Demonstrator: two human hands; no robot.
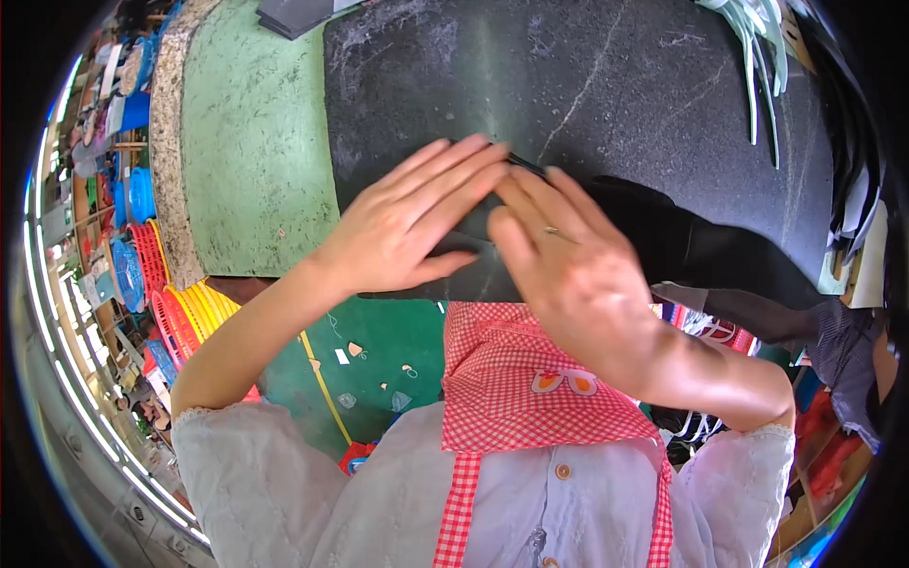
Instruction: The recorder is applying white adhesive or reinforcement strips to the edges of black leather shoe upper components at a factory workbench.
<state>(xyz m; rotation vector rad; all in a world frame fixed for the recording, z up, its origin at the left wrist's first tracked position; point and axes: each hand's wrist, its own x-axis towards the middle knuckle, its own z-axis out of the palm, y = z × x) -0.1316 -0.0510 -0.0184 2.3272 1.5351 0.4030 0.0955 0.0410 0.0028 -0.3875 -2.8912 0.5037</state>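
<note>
My left hand (407, 222) lies flat on the dark mat (426, 85), its fingers stretched out and slanting up to the right. Its fingertips meet those of my right hand (578, 251), which comes in from the right with its fingers extended and wears a thin ring. Under and between the fingertips shows the edge of a thin black piece (526, 164); most of it is hidden by my hands. Beside my right hand a length of soft black material (724, 241) lies across the mat and hangs toward the near right edge.
To the left is a worn green tabletop (251, 142). Dark flat sheets (294, 14) lie at the far edge. Pale strips (753, 47) and black strips (852, 142) hang at the right. Red and yellow baskets (194, 317) stand below left, above a green floor (303, 383) with scraps.
</note>
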